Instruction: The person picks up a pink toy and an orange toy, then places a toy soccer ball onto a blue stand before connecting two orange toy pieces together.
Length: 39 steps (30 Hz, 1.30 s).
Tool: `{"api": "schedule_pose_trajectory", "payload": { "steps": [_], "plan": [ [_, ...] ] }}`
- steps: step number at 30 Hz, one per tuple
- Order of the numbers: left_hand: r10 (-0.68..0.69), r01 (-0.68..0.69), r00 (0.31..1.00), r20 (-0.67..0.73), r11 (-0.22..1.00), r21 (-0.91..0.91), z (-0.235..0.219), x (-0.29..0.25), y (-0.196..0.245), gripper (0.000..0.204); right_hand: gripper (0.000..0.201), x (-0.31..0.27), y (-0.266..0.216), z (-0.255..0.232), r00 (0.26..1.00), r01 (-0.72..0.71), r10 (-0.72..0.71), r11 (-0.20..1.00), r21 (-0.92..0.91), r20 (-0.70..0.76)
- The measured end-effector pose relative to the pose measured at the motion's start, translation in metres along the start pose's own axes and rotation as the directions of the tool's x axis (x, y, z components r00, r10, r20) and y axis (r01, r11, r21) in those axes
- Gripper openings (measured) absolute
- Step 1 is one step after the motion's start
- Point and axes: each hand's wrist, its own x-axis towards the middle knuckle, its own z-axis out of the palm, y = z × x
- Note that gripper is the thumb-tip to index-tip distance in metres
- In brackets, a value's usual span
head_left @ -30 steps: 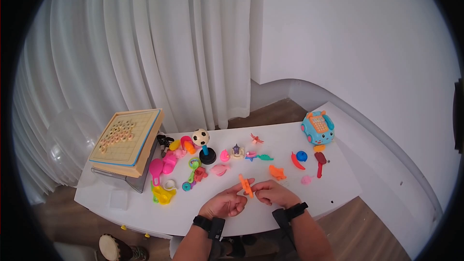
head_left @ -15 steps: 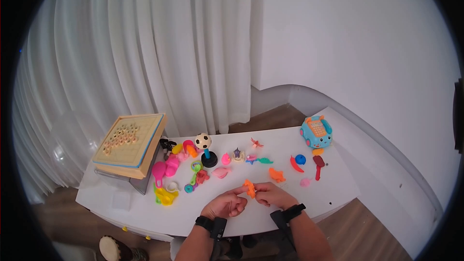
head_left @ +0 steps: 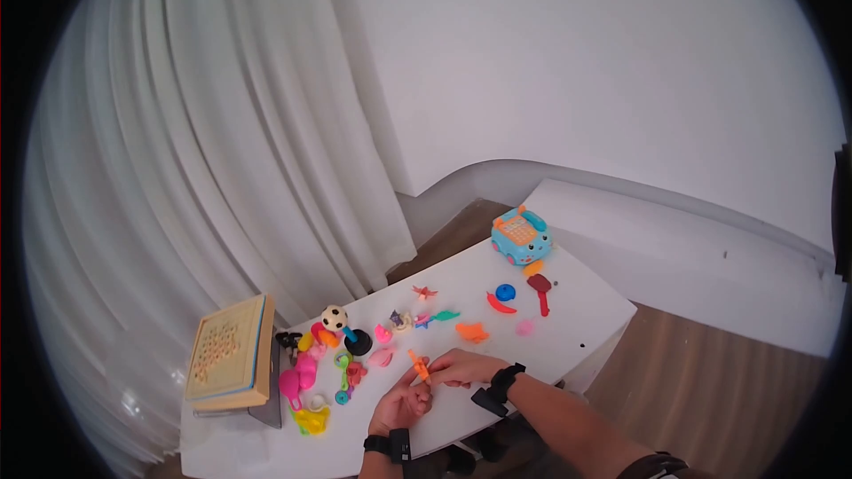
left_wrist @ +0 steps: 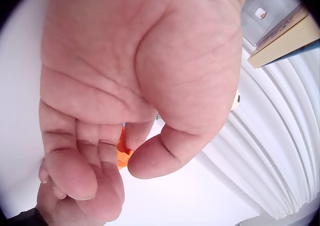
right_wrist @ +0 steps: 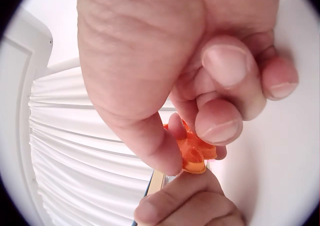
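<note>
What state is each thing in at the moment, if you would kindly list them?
Orange toy: pinched between the right thumb and a finger.
Right hand: pinching the orange toy, other fingers curled.
Left hand: at the orange toy, some fingers curled; grip unclear.
Toy phone: handset resting on top.
Football: raised on its blue post.
Game board: raised, pieces on it.
Curtain: hanging in folds.

Orange toy (right_wrist: 194, 155) between right hand (right_wrist: 170, 61) and left hand (right_wrist: 192, 201) (white curtain (right_wrist: 75, 136) behind).

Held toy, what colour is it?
The toy is orange, clearest in the right wrist view.
</note>
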Motion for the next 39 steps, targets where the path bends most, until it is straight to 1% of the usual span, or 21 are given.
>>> {"api": "schedule_pose_trajectory", "payload": {
  "steps": [1, 2, 5, 7, 8, 10, 13, 14, 16, 17, 19, 20, 22, 23, 25, 28, 32, 34, 35, 37, 39],
  "plan": [
    [0.032, -0.032, 0.999, 0.002, 0.999, -0.041, 0.000, -0.001, 0.000, 0.065, 0.035, 0.000, -0.001, 0.000, 1.000, 0.004, -0.003, 1.000, -0.019, 0.015],
    [0.021, -0.021, 1.000, 0.010, 0.999, -0.026, -0.001, 0.000, 0.000, 0.065, 0.035, 0.000, -0.001, 0.000, 1.000, 0.014, -0.014, 1.000, -0.011, 0.000],
    [0.031, -0.029, 0.999, 0.019, 0.997, -0.065, -0.013, 0.002, -0.005, 0.063, 0.037, 0.000, 0.003, 0.002, 1.000, -0.017, 0.017, 0.999, -0.032, -0.008],
    [0.026, -0.018, 0.997, 0.077, 0.994, -0.104, -0.019, 0.004, -0.005, 0.062, 0.046, 0.001, 0.006, 0.003, 0.999, -0.001, 0.000, 0.999, -0.037, -0.036],
    [0.033, -0.025, 0.997, 0.074, 0.994, -0.104, -0.022, 0.004, -0.006, 0.062, 0.046, 0.001, 0.007, 0.004, 1.000, 0.001, -0.002, 0.999, -0.041, -0.029],
    [0.038, -0.035, 0.999, 0.021, 0.991, -0.127, -0.015, 0.001, -0.008, 0.060, 0.050, 0.000, 0.009, 0.005, 0.997, 0.026, -0.028, 0.999, -0.027, -0.068],
    [0.078, -0.077, 0.997, 0.002, 0.991, -0.105, -0.004, -0.003, -0.010, 0.057, 0.054, -0.002, 0.008, 0.007, 0.996, 0.040, -0.045, 0.997, -0.065, -0.078],
    [0.098, -0.098, 0.995, -0.006, 0.988, -0.116, -0.003, -0.003, -0.009, 0.057, 0.054, -0.002, 0.009, 0.009, 0.997, 0.036, -0.041, 0.996, -0.079, -0.059],
    [0.071, -0.068, 0.997, 0.020, 0.989, -0.135, -0.004, -0.002, -0.010, 0.053, 0.056, -0.004, 0.011, 0.013, 0.991, 0.023, -0.025, 1.000, -0.017, -0.135],
    [0.089, -0.087, 0.996, 0.010, 0.985, -0.151, -0.009, -0.001, -0.012, 0.053, 0.056, -0.004, 0.011, 0.013, 0.993, 0.013, -0.017, 0.999, -0.029, -0.115],
    [0.032, -0.036, 0.998, -0.054, 0.996, -0.076, -0.014, 0.002, -0.012, 0.054, 0.057, -0.003, 0.008, 0.013, 0.984, -0.068, 0.068, 0.998, 0.006, -0.162],
    [0.043, -0.048, 0.997, -0.057, 0.995, -0.086, -0.014, 0.001, -0.012, 0.054, 0.057, -0.002, 0.010, 0.012, 0.986, -0.074, 0.072, 0.997, -0.006, -0.153],
    [0.051, -0.054, 0.997, -0.051, 0.996, -0.066, -0.004, 0.000, -0.009, 0.045, 0.053, -0.001, 0.014, 0.012, 0.984, -0.051, 0.065, 0.995, 0.087, -0.168],
    [0.054, -0.057, 0.997, -0.050, 0.996, -0.073, -0.003, 0.000, -0.010, 0.045, 0.053, -0.001, 0.016, 0.012, 0.984, -0.056, 0.069, 0.995, 0.082, -0.166],
    [0.081, -0.084, 0.995, -0.064, 0.996, -0.039, -0.003, -0.001, -0.011, 0.039, 0.046, -0.004, 0.015, 0.015, 0.988, 0.027, -0.034, 0.998, -0.050, -0.152],
    [0.073, -0.075, 0.997, -0.033, 0.995, -0.071, -0.007, -0.001, -0.011, 0.035, 0.040, -0.004, 0.017, 0.018, 0.983, 0.059, -0.072, 0.995, -0.082, -0.167],
    [0.049, -0.059, 0.996, -0.075, 0.987, -0.146, -0.006, 0.000, -0.012, 0.039, 0.039, -0.004, 0.016, 0.020, 0.979, 0.046, -0.059, 0.996, -0.071, -0.197],
    [0.090, -0.093, 0.996, -0.027, 0.975, -0.203, -0.011, 0.003, -0.016, 0.051, 0.038, -0.004, 0.014, 0.019, 0.979, 0.043, -0.063, 0.993, -0.108, -0.194],
    [0.080, -0.083, 0.996, -0.027, 0.975, -0.206, -0.014, 0.003, -0.016, 0.051, 0.038, -0.004, 0.016, 0.019, 0.979, 0.036, -0.056, 0.994, -0.101, -0.198],
    [0.053, -0.035, 0.994, 0.093, 0.982, -0.185, -0.020, 0.003, -0.014, 0.059, 0.039, -0.003, 0.019, 0.019, 0.978, 0.055, -0.068, 0.996, -0.071, -0.197],
    [0.051, -0.037, 0.996, 0.080, 0.986, -0.164, -0.018, 0.003, -0.014, 0.057, 0.039, -0.003, 0.019, 0.020, 0.975, 0.054, -0.066, 0.997, -0.061, -0.213]
  ]
}}
